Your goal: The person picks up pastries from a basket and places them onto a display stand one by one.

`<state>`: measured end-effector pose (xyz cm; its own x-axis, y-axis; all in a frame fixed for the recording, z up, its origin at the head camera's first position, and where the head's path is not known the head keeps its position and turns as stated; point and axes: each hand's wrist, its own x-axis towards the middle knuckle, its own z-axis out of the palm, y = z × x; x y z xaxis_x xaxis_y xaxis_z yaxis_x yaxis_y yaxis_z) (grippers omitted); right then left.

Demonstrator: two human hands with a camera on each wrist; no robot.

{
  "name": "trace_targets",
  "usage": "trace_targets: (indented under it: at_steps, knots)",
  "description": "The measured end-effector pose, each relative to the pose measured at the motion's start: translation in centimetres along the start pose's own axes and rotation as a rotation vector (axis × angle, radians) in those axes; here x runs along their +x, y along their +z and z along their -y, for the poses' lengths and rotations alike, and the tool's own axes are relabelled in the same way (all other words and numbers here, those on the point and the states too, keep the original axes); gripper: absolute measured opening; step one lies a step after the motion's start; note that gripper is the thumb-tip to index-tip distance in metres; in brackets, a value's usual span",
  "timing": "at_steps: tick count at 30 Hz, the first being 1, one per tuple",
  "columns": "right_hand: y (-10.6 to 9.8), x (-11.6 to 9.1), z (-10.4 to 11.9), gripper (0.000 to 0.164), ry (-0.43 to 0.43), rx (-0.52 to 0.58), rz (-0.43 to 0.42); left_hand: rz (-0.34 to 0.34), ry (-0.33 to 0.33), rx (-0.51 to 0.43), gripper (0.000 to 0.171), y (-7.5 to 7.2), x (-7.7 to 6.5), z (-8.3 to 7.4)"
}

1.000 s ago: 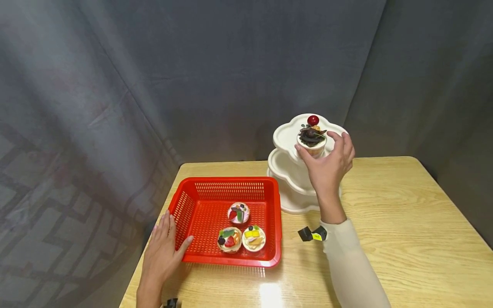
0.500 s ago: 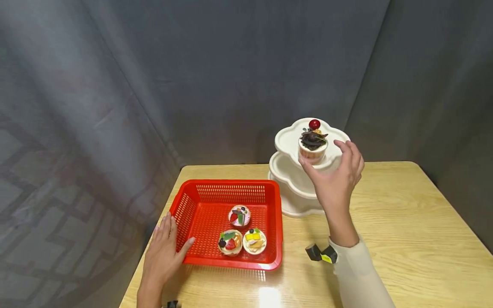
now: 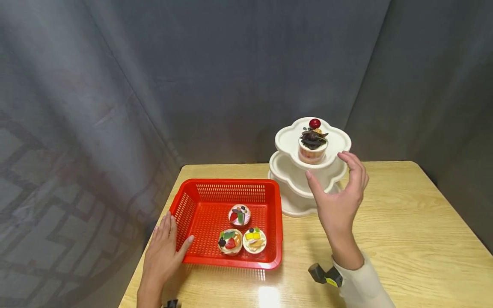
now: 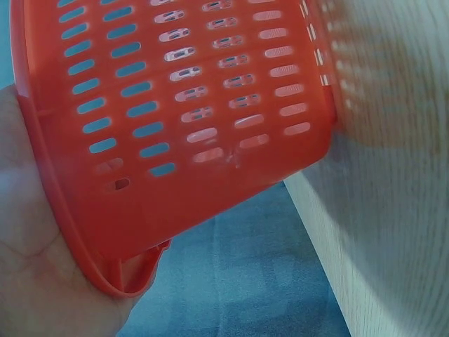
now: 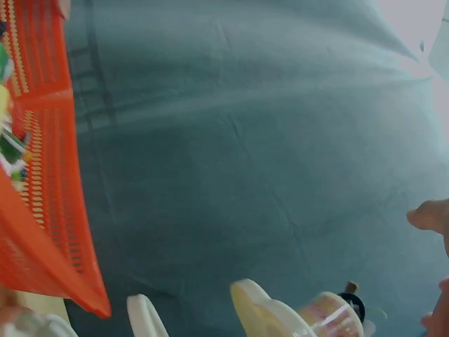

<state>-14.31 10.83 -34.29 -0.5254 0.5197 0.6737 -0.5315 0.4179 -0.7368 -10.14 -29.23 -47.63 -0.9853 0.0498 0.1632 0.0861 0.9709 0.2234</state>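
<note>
So the dessert cup (image 3: pixel 313 154) sits upright on the top tier of the white stand (image 3: pixel 284 139), toward that tier's 6 o'clock edge, and the right hand (image 3: pixel 340 209) is just apart from it at about 5 o'clock. That grip is spread wide in a C, nothing in it. Left hand (image 3: pixel 162 252) lies with straight fingers on the rim of the red basket (image 3: pixel 275 222) around 8–9 o'clock, not wrapped round anything. My guess on handling: the cup looks like smooth, thin plastic, so probably light, stiffish and a bit slippery. I'd hold it round the wall below the lip, thumb at 7 and fingers at 3, squeezing gently. Stay off the dark topping (image 3: pixel 313 139) and the cherry (image 3: pixel 314 123) perched at 12; they look like the easiest bits to knock loose. The three cupcakes (image 3: pixel 230 242) in the basket, between 2 and 6 o'clock, look similarly light, so side holds there too imo.
</note>
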Motion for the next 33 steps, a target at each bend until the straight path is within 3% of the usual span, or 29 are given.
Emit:
trace_targets:
  at_steps: [5,10,19,27,33]
  knots:
    - [0.4,-1.4,-1.4,0.066,-0.04,0.044,0.12,-0.058,0.022,0.002,0.078,0.1,0.0,-0.1]
    - [1.0,-2.9,-3.2,0.066,-0.08,0.058,0.293,-0.089,0.04,-0.003,0.07,0.0,0.1,-0.1]
    - [1.9,-4.9,-4.9,0.066,-0.111,-0.008,0.668,-0.065,0.046,-0.012,0.062,0.0,0.0,0.1]
    - [2.3,-6.2,-6.1,0.062,-0.065,-0.079,0.898,-0.062,0.052,0.002,0.061,0.0,-0.1,0.0]
    - [2.5,-6.9,-6.7,0.066,-0.093,-0.126,1.06,-0.054,0.05,0.006,0.061,0.0,-0.2,-0.1]
